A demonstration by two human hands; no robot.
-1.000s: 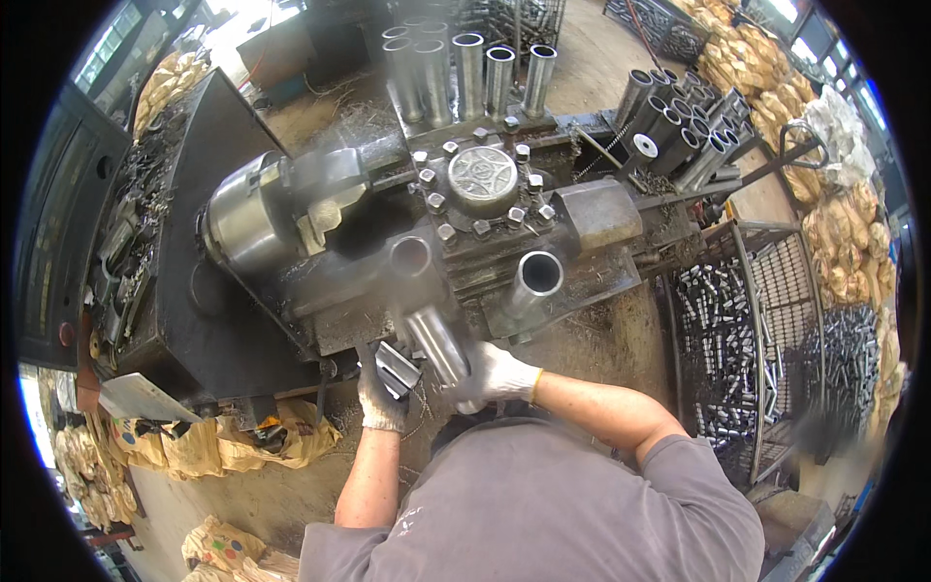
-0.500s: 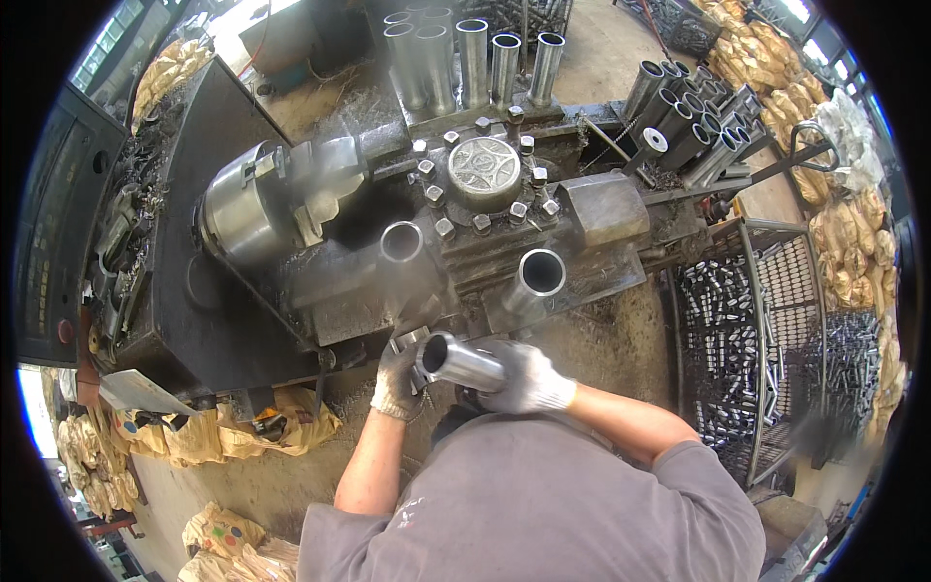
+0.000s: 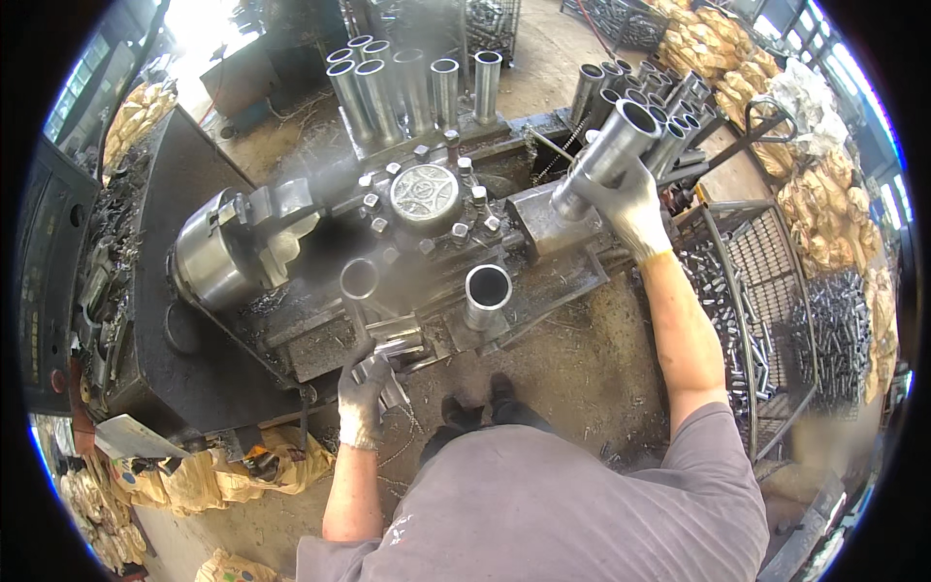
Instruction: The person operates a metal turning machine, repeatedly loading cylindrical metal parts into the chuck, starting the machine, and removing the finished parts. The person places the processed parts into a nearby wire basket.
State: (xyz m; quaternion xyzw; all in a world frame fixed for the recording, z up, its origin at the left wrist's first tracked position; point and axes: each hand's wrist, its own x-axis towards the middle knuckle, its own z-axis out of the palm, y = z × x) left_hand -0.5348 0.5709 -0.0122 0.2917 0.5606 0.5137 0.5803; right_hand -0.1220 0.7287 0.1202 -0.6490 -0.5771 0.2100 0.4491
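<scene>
From my remote post I saw a mesh crate (image 3: 779, 260) at right holding small metal pieces (image 3: 703, 260), tan sacks (image 3: 706, 44) piled far right, and white plastic (image 3: 810, 102) (badly crumpled) beside them. Brown bags (image 3: 199, 482) lay near left; a dark cabinet (image 3: 48, 267) stood left.

- the held tube (image 3: 609, 153) was smooth, glossy metal
- the chuck (image 3: 211, 244) was polished metal
- the round cap (image 3: 424, 194) was embossed metal
- the shirt (image 3: 543, 504) was matt cloth
</scene>
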